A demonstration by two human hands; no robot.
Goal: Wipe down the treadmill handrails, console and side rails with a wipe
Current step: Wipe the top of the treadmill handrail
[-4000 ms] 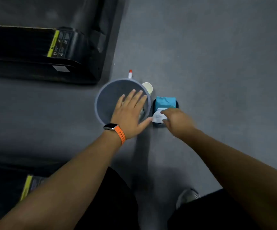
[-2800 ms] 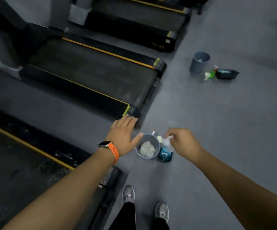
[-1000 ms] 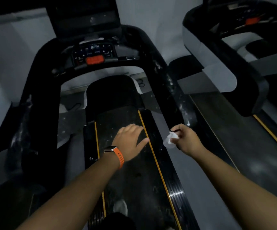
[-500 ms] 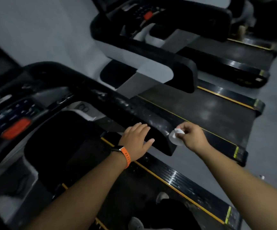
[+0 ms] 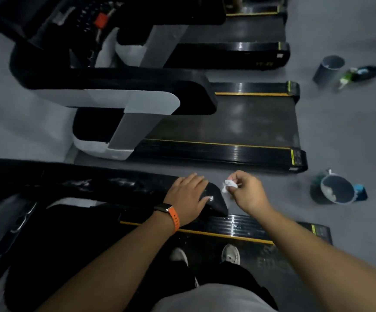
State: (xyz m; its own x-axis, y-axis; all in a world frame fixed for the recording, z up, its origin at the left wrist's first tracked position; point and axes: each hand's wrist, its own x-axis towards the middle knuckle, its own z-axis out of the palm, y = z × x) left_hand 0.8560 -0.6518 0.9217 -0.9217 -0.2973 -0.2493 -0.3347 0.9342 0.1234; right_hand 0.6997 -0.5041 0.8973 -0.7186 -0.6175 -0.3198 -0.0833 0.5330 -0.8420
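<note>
I stand on a black treadmill belt. Its glossy black right handrail [image 5: 106, 184] runs from the left to its tip near the middle. My left hand [image 5: 188, 195], with an orange watch strap at the wrist, rests flat on the handrail's end with fingers straight. My right hand [image 5: 246, 191] pinches a small crumpled white wipe [image 5: 228, 185] just right of the handrail tip, apart from it. The right side rail [image 5: 261, 228], black with a yellow stripe, lies below my right arm. The console sits at the far left edge, mostly out of view.
A grey bin [image 5: 336, 191] with a blue wipe pack [image 5: 360, 192] beside it stands on the floor at the right. A neighbouring treadmill [image 5: 227, 129] lies parallel beyond a strip of grey floor. A second bin [image 5: 327, 72] and green bottle [image 5: 345, 78] sit farther back.
My view swung right and down over the right handrail. My left hand moved onto the handrail's end. My right hand still holds the wipe, now beside the handrail tip.
</note>
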